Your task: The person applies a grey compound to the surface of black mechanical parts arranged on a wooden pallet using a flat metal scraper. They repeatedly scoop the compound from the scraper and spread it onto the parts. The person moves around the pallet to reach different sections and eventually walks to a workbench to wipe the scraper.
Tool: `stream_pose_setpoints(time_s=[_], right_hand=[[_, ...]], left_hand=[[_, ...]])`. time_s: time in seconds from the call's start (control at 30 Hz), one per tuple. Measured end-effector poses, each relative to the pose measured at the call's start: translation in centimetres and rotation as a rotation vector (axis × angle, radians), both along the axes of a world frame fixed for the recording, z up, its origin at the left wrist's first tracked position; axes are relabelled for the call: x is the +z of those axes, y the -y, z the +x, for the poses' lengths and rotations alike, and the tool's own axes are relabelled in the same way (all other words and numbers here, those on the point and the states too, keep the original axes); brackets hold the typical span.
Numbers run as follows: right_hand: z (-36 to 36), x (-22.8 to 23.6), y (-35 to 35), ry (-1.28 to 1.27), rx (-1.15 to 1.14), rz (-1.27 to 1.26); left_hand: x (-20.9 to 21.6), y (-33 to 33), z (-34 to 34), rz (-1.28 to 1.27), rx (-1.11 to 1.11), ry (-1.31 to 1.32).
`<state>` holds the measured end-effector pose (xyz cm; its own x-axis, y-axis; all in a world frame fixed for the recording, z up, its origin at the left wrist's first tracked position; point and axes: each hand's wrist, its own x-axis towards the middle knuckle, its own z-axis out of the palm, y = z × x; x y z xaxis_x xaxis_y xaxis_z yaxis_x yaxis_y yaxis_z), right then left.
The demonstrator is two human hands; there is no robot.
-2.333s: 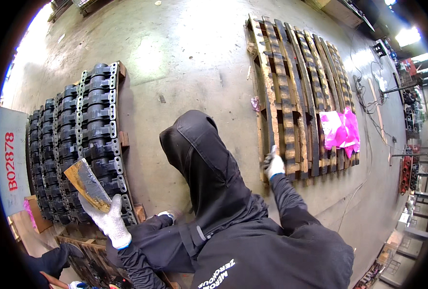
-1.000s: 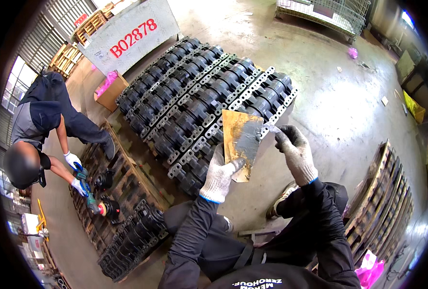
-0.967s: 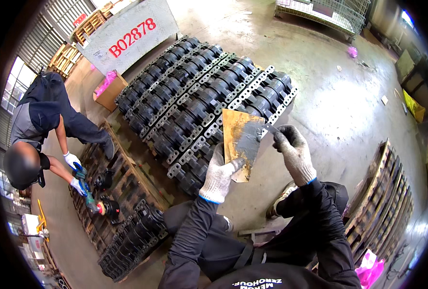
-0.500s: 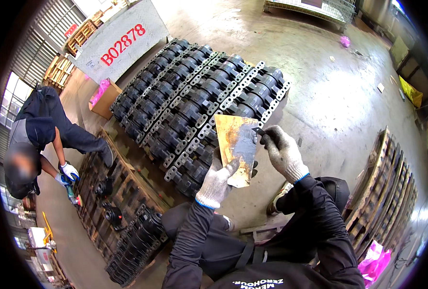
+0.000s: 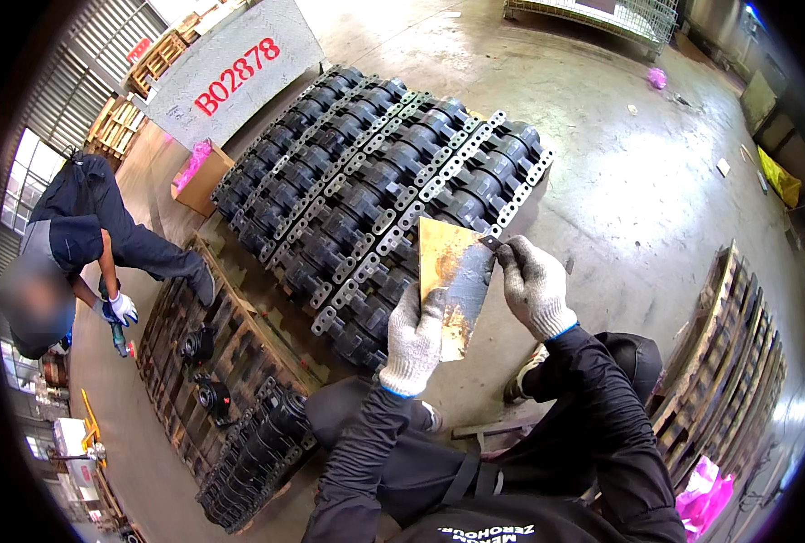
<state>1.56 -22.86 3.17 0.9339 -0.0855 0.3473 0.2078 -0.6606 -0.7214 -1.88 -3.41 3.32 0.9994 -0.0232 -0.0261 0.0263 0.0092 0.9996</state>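
Observation:
My left hand [image 5: 412, 342], in a white knitted glove, grips the lower left edge of a thin wooden board [image 5: 444, 256]. Dark grey paste [image 5: 471, 288] coats the board's right side, and brown stains mark the rest. A small dark flat blade, like a putty scraper [image 5: 490, 242], is pinched between the fingers of my gloved right hand [image 5: 537, 291]. It meets the board's upper right edge; whether it touches the paste I cannot tell. Beyond the board stand rows of black cylindrical metal rollers [image 5: 353, 213] with drilled flanges.
Left, a wooden pallet [image 5: 172, 398] carries black rollers and round black parts. A person [image 5: 104, 226] bends beside it, holding a green power tool [image 5: 118, 337]. A grey panel [image 5: 239, 77] stands behind the rollers. Stacked pallets [image 5: 724, 362] lie right, near pink plastic [image 5: 703, 498].
The board has shifted slightly right and turned in my left hand, and the scraper is nearer its top corner. The other person's power tool has moved away from the pallet.

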Motion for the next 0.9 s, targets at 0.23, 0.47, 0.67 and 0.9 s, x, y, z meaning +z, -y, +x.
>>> stream_pose_setpoints(time_s=[0.23, 0.47, 0.67, 0.9], right_hand=[[-0.6, -1.6, -0.8, 0.018, 0.051, 0.072], [-1.0, -2.1, -1.1, -0.061, 0.081, 0.181], [-1.2, -3.0, -1.4, -0.109, 0.058, 0.257], [-1.6, -2.5, -1.3, -0.170, 0.050, 0.270]], left_hand=[[0.8, 0.0, -0.6, -0.016, 0.025, -0.032], [0.8, -0.2, -1.0, -0.005, 0.044, -0.049], [0.2, -0.3, -0.9, 0.013, 0.035, -0.059], [-0.2, -0.2, -1.0, 0.037, 0.029, -0.053]])
